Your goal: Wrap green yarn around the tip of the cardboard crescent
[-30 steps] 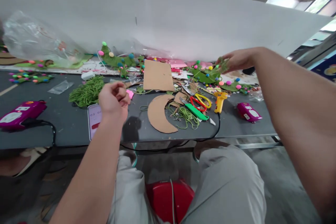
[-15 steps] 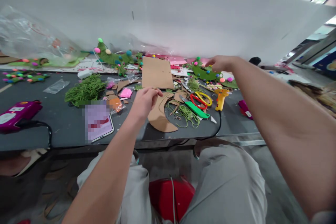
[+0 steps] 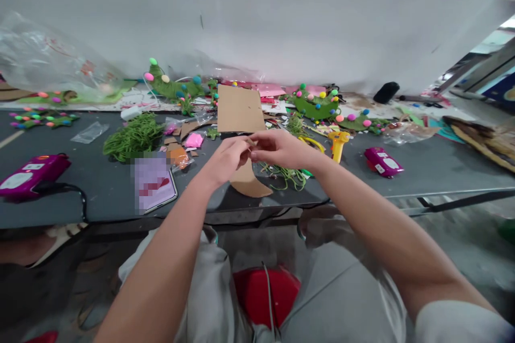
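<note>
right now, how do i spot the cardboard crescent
On the grey table, find the left hand and right hand together. Partly hidden beneath them lies the cardboard crescent. Its curved, pointed end sets it apart from the rectangular cardboard sheet beyond.

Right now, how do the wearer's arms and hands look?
The left hand and right hand wear no gloves, and no watch or bracelet shows. Both forearms are bare. A pale sleeve shows on the right arm; no left sleeve is visible.

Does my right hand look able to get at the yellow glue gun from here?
Likely yes: the yellow glue gun lies just beyond your right forearm, its top uncovered. Your right hand would probably first have to part from your left hand.
</note>
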`<action>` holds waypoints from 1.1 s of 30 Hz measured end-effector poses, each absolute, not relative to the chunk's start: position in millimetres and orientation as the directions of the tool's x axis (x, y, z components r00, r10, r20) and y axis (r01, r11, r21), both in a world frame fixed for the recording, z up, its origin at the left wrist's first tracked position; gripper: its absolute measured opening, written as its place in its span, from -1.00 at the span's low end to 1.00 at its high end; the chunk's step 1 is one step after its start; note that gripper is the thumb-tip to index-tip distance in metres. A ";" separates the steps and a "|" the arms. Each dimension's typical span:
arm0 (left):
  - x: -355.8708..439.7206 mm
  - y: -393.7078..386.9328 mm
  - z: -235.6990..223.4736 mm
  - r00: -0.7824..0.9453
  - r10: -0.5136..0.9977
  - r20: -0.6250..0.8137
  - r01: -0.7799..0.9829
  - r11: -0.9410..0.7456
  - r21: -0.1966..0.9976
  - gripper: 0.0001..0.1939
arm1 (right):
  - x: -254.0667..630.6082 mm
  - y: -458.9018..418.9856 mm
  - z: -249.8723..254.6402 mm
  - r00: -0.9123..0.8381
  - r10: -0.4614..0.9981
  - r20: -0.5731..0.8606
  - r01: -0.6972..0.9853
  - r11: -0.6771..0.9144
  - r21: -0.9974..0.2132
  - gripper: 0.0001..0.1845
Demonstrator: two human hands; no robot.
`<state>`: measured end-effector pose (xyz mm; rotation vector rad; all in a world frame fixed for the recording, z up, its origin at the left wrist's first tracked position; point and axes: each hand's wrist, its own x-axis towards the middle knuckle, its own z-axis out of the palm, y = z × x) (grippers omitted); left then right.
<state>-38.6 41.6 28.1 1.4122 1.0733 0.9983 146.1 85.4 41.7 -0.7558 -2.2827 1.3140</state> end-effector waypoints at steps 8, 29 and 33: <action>-58.5 59.7 13.3 0.117 0.993 0.029 0.567 -0.091 0.818 -0.68 | 193.0 77.4 45.6 -0.424 0.890 0.169 0.548 0.400 -0.735 -0.64; -18.5 51.6 0.3 0.313 0.900 0.303 0.526 -0.430 0.734 0.23 | 210.6 89.1 10.6 -0.314 0.934 0.169 0.602 0.334 -0.725 -0.73; -5.4 36.6 9.3 0.341 0.849 0.404 0.002 -0.430 0.903 0.02 | 194.0 68.1 17.7 -0.508 0.859 0.056 0.377 0.281 -0.883 -0.74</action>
